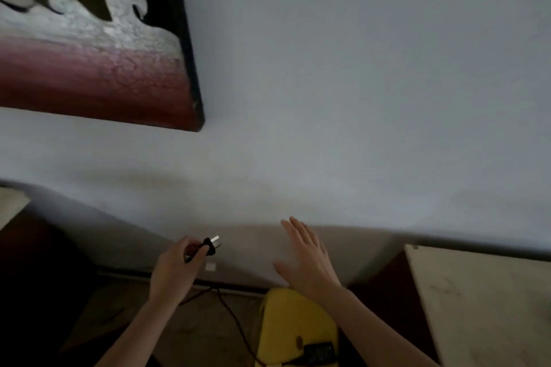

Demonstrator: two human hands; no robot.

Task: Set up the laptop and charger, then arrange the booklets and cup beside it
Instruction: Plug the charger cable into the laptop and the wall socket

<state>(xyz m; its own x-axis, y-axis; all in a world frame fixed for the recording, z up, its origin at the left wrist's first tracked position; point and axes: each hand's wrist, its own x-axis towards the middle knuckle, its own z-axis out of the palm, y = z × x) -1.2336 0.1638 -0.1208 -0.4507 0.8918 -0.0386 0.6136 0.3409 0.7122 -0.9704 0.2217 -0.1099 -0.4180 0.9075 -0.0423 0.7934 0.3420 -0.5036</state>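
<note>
- A painting (89, 53) hangs on the wall, above and left of the plug.
- The left hand (174, 270) pinches the black plug (211, 244) by its body, prongs toward the wall, just above a small white socket (210, 266).
- Light and rigid, the plug looks best gripped by its body; its cord (238, 328) trails limp below.
- The right hand (307, 259), right of the plug, is spread flat and holds nothing.
- The charger brick (319, 351) rests on a yellow surface (286, 322), below and right of the plug.

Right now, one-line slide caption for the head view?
Left hand holds the charger plug near the wall; right hand open beside it.
</note>
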